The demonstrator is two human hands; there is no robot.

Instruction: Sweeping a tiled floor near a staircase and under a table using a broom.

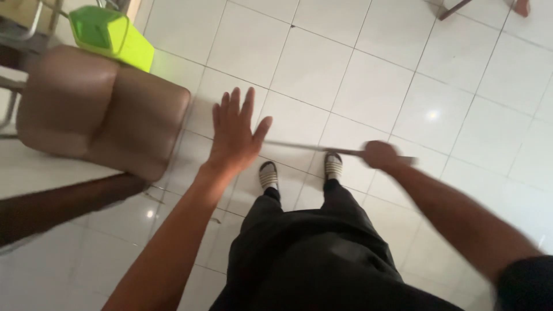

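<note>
My left hand is stretched out flat with its fingers spread, holding nothing, close to the right edge of a brown padded chair seat. My right hand is blurred and closed around a thin long stick or handle that runs leftward over the floor above my feet. My legs in dark trousers and striped slippers stand on white floor tiles.
A bright green bin stands behind the chair at the top left. A dark table edge juts in from the left. Another person's bare foot and a furniture leg show at the top right. White tiled floor spreads ahead.
</note>
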